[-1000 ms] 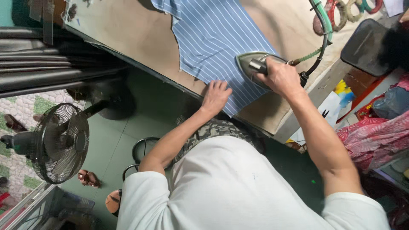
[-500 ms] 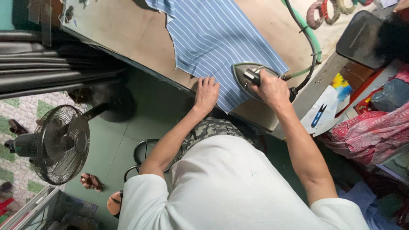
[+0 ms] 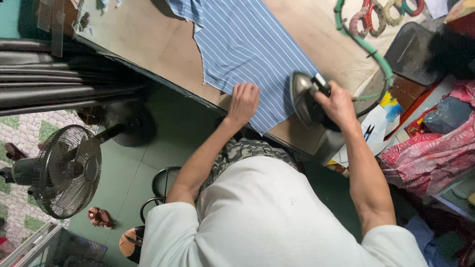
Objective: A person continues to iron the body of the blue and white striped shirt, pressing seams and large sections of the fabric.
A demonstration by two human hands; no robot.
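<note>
We look down from above on a person in a white short-sleeved shirt standing at a padded ironing table covered in worn beige cloth (image 3: 148, 39). Spread across it lies a piece of blue fabric with thin white stripes (image 3: 247, 54), its near corner reaching the table's near edge. The left hand (image 3: 243, 101) lies flat and unclenched on the fabric near that edge, fingers spread, pressing the cloth down. The right hand (image 3: 339, 106) is wrapped tightly around the black handle of a grey metal iron (image 3: 304, 99), which sits on the right side of the fabric, just right of the left hand. A green cloth-wrapped hose (image 3: 368, 47) curves from the far right of the table toward the iron. On the floor to the left stands a black electric fan with a round wire cage (image 3: 69, 170), and a heap of pink patterned cloth (image 3: 430, 153) lies on the right.
</note>
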